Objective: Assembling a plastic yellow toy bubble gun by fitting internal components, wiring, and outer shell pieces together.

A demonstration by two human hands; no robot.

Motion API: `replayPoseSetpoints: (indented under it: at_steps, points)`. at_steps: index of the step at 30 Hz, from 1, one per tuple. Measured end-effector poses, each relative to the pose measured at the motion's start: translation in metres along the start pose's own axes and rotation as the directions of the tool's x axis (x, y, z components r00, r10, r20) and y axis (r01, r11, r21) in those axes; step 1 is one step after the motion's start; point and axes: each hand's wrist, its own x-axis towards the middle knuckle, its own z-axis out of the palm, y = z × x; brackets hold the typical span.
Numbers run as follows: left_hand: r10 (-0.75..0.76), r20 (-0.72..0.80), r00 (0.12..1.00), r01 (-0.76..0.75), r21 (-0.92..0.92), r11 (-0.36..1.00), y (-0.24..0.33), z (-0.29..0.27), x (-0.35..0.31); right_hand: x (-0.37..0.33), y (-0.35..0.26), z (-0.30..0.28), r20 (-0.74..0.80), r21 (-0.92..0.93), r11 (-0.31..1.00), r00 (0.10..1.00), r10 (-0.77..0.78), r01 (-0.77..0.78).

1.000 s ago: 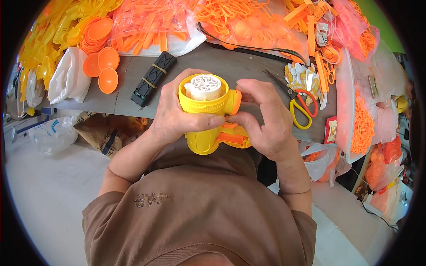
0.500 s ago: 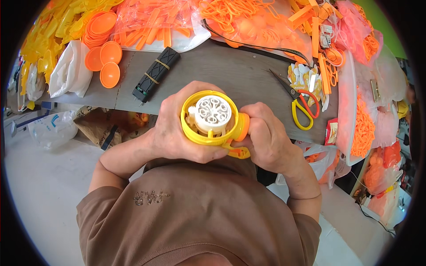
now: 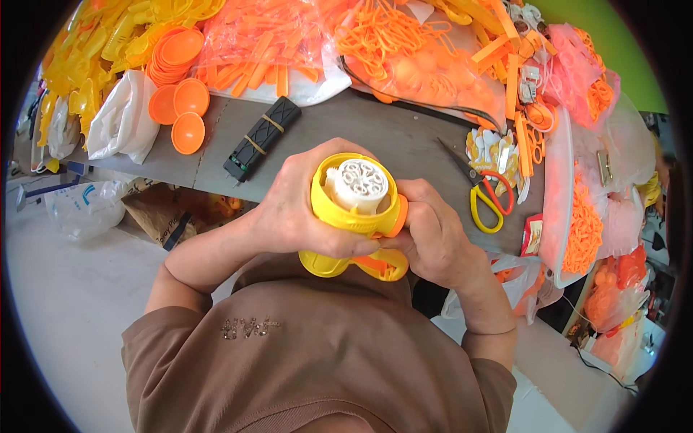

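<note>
A yellow plastic bubble gun is held in front of my chest, its round open end facing up. Inside its rim sits a white disc with several ring-shaped holes. My left hand wraps around the yellow body from the left, thumb across the near side. On the other side, my right hand is closed at an orange round part and the handle; its fingertips are partly hidden. Below the hands, the yellow lower part with an orange piece in it shows.
On the grey table lie a black rubber-banded bundle, scissors with red and yellow handles, and orange cups. Orange and yellow plastic parts pile along the back. A clear tub of orange pieces stands at the right.
The bubble gun has tilted, so its yellow lower part shows more beneath my hands. Both hands still hold it. The whole view has shifted slightly.
</note>
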Motion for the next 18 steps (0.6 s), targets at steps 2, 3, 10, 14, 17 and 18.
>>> replayPoseSetpoints:
  at_steps: [2, 3, 10, 14, 17, 18]
  points:
    - [-0.113, 0.017, 0.993, 0.113, -0.250, 0.962, -0.001, -0.003, 0.005, 0.004, -0.001, -0.001, -0.022, 0.005, 0.999, 0.999, 0.035, -0.034]
    - [-0.100, 0.010, 0.995, 0.099, -0.296, 0.950, -0.005, -0.004, 0.005, 0.004, 0.000, -0.001, -0.039, 0.015, 0.998, 0.998, 0.057, -0.057]
    - [-0.238, 0.053, 0.970, 0.232, -0.490, 0.840, -0.012, -0.008, -0.003, 0.011, 0.004, 0.009, -0.101, 0.056, 0.989, 0.984, 0.144, -0.139]
    - [-0.203, -0.019, 0.979, 0.169, -0.480, 0.861, -0.022, -0.008, -0.003, 0.016, 0.009, 0.006, -0.055, 0.040, 0.983, 0.982, 0.181, -0.179]
    - [-0.165, -0.085, 0.983, 0.107, -0.466, 0.878, -0.022, -0.018, -0.016, 0.034, 0.012, -0.016, 0.026, 0.031, 0.990, 0.991, 0.133, -0.134]
    - [-0.142, -0.114, 0.983, 0.074, -0.462, 0.884, -0.022, -0.022, -0.022, 0.042, 0.013, -0.020, -0.041, 0.065, 0.985, 0.986, 0.161, -0.158]
